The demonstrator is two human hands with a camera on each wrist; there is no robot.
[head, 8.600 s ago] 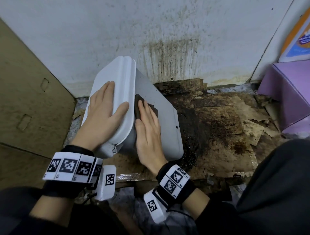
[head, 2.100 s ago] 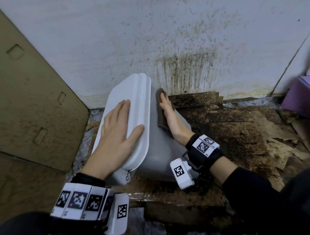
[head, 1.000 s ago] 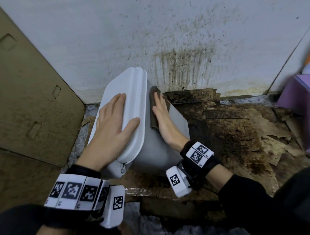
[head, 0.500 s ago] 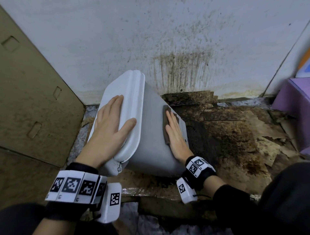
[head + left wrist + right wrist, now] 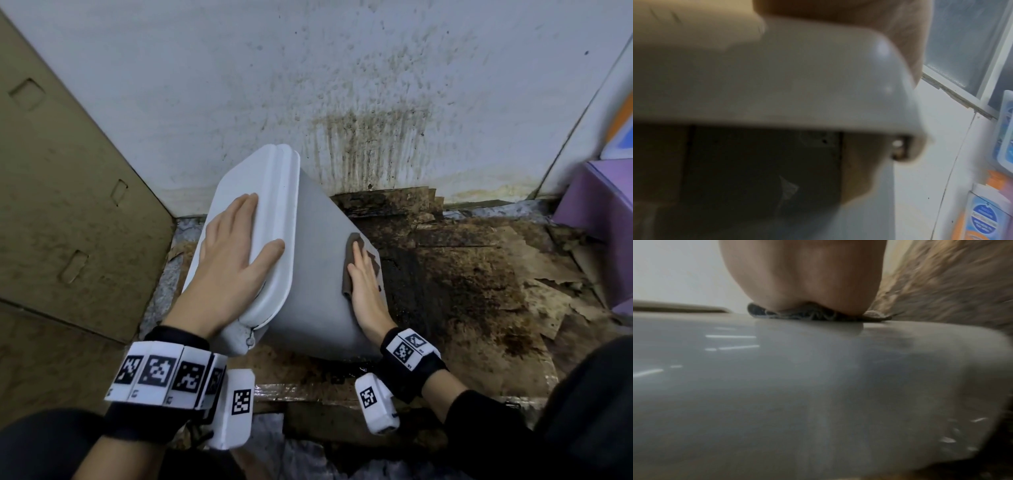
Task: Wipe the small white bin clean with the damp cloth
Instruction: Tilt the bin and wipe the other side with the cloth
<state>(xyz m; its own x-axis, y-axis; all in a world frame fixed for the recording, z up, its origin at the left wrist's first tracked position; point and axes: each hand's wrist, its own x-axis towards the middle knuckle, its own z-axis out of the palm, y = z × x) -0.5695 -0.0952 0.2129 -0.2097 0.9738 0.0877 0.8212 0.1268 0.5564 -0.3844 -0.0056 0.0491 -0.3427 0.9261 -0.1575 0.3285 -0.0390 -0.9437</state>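
The small white bin [image 5: 315,274] stands tilted on the dirty floor, its lid [image 5: 274,212] facing up and left. My left hand [image 5: 236,263] lies flat on the lid with straight fingers, the thumb over the lid's right edge. My right hand [image 5: 363,281] presses the dark brown damp cloth [image 5: 350,263] flat against the bin's right side wall, low near its right edge. In the right wrist view the palm [image 5: 803,277] sits on the cloth [image 5: 818,315] over the wet glossy bin wall [image 5: 797,386]. The left wrist view shows the lid's edge [image 5: 797,81] close up and blurred.
A stained white wall [image 5: 342,85] rises right behind the bin. Brown cardboard [image 5: 68,188] leans at the left. Soggy, dark-stained cardboard [image 5: 479,291] covers the floor to the right. A purple box [image 5: 603,212] stands at the far right.
My right hand has slid the cloth from the top of the side wall, under the lid, down toward the bin's lower right edge. The left hand has stayed on the lid.
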